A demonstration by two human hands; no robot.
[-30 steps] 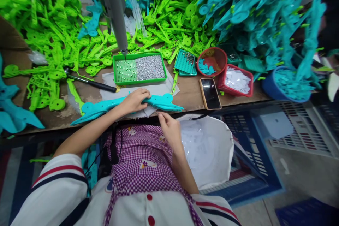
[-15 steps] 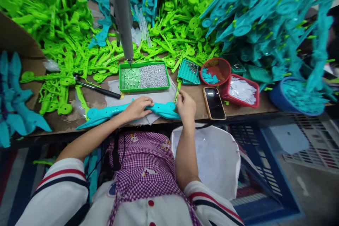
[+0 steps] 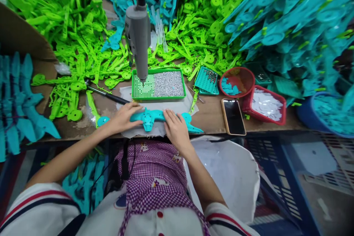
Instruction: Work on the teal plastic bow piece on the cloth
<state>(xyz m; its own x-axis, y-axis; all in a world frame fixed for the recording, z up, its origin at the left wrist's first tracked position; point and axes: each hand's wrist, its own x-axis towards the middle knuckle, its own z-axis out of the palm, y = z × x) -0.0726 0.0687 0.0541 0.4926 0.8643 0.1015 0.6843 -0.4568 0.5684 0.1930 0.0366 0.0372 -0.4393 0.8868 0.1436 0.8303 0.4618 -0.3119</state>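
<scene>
A long turquoise plastic part (image 3: 157, 115) lies across a white cloth at the table's front edge. Its middle carries a raised piece with small holes, and a round disc shows near its right end. My left hand (image 3: 123, 118) grips its left side between thumb and fingers, covering part of it. My right hand (image 3: 177, 129) is closed over its right half, fingers across the top. Just behind them sits a green tray (image 3: 158, 98) holding many small silver screws. Above the tray's left half hangs a grey electric screwdriver (image 3: 138, 40), its bit pointing down.
A black-handled hammer (image 3: 110, 96) lies left of the tray. To the right are a phone (image 3: 233, 116), a red bowl (image 3: 251, 84), a red basket (image 3: 284, 112) of white pieces and a blue tub (image 3: 306, 107). Green parts (image 3: 69, 25) and turquoise parts (image 3: 276, 14) are heaped behind.
The turquoise part has been turned around, and its raised middle now faces up. My right hand has gone from a pinch beside its right end to lying over it. The view has shifted slightly.
</scene>
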